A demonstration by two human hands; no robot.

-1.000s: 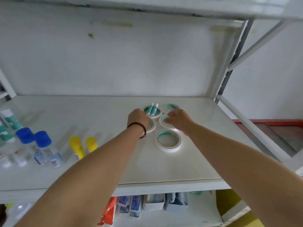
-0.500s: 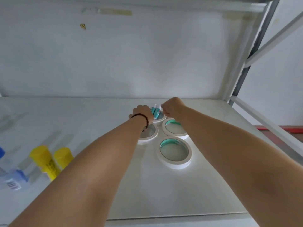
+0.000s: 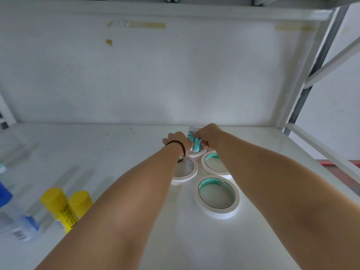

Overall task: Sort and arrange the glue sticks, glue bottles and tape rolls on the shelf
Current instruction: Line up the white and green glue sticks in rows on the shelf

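Item: teal glue sticks (image 3: pixel 195 142), centre frame, stood upright in the rearmost tape roll (image 3: pixel 196 153); long axis vertical. Flanked closely by left hand (image 3: pixel 178 141) and right hand (image 3: pixel 209 136), fingers curled against them; firm grasp cannot be told. Right hand judged nearer.

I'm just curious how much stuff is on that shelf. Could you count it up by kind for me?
Tape rolls: 4 in view
Teal glue sticks, held between both hands: 2
Yellow glue sticks: 2
Blue-capped glue bottles: at least 1, blurred at the edge
Total: at least 9
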